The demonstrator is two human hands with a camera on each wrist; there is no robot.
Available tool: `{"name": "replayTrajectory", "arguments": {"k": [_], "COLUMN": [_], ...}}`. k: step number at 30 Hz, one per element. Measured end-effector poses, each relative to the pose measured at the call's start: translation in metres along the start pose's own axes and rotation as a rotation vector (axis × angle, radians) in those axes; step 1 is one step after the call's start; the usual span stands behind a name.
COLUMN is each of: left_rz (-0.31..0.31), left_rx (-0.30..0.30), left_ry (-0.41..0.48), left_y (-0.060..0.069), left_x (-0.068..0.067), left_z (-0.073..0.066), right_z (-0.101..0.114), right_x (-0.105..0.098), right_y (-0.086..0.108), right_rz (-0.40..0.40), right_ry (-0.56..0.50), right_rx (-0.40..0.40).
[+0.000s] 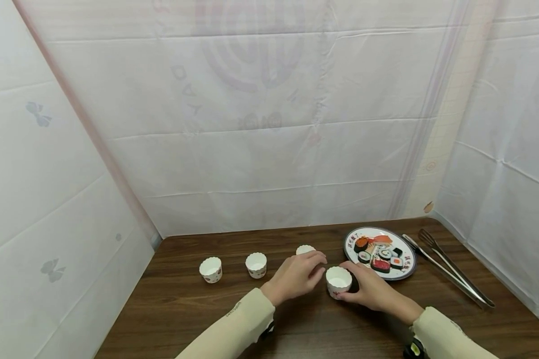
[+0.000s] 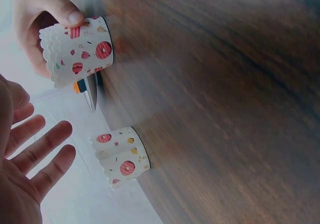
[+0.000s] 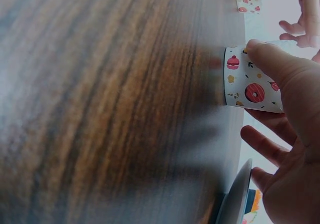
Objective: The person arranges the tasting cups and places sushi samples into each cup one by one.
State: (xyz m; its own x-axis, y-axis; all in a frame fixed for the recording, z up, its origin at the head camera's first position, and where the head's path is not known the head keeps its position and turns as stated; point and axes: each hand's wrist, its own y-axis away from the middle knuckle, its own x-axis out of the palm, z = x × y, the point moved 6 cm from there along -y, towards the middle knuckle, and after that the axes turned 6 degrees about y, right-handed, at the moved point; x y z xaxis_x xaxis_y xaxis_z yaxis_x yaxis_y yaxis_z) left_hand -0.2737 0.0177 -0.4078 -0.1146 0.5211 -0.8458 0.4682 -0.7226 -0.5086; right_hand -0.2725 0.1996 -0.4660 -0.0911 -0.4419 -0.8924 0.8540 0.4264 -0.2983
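Note:
My right hand (image 1: pixel 369 287) grips a white paper baking cup (image 1: pixel 339 280) between thumb and fingers. Donut and cupcake prints show on this cup's side in the right wrist view. My left hand (image 1: pixel 298 275) is just left of it, fingers loosely spread and holding nothing, as the left wrist view shows. Behind the left hand, partly hidden by it, stands another baking cup (image 1: pixel 305 249). Farther left are a baking cup (image 1: pixel 256 265) and, at the row's end, one more baking cup (image 1: pixel 211 269). All of them stand upright with scalloped rims.
A round plate (image 1: pixel 351 253) with sushi pieces pictured or set on it lies behind my right hand. To its right, metal tongs (image 1: pixel 449 271) lie slanted on the brown wooden table (image 1: pixel 175 309). Pale sheeting (image 1: pixel 269 149) hangs behind and along both sides.

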Motion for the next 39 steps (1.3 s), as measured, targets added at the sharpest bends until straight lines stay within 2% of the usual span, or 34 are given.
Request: {"name": "replayTrajectory", "arguments": {"k": [8,16,23,30,35,39], "left_rz": [-0.022,0.035,0.084,0.111,0.114,0.136], "left_rx": [0.057,0.082,0.082,0.091,0.102,0.079], "left_ry": [0.016,0.048,0.043,0.088,0.059,0.038], "left_y": [-0.004,-0.005,-0.004,-0.003,-0.003,-0.003], "left_x": [0.001,0.006,0.012,0.014,0.015,0.016], "left_z": [-0.012,-0.023,-0.026,-0.029,-0.03,-0.03], "right_z": [0.0,0.002,0.001,0.003,0.003,0.003], "right_x": [-0.001,-0.002,-0.002,-0.002,-0.002,-0.002], "right_y": [0.0,0.0,0.001,0.001,0.002,0.002], "right_rz": [0.008,0.005,0.004,-0.001,-0.001,-0.006], "right_ry": [-0.028,-0.022,-0.012,-0.016,-0.019,-0.022], "right_rx": [-0.004,-0.01,0.002,-0.016,-0.02,-0.022]}}
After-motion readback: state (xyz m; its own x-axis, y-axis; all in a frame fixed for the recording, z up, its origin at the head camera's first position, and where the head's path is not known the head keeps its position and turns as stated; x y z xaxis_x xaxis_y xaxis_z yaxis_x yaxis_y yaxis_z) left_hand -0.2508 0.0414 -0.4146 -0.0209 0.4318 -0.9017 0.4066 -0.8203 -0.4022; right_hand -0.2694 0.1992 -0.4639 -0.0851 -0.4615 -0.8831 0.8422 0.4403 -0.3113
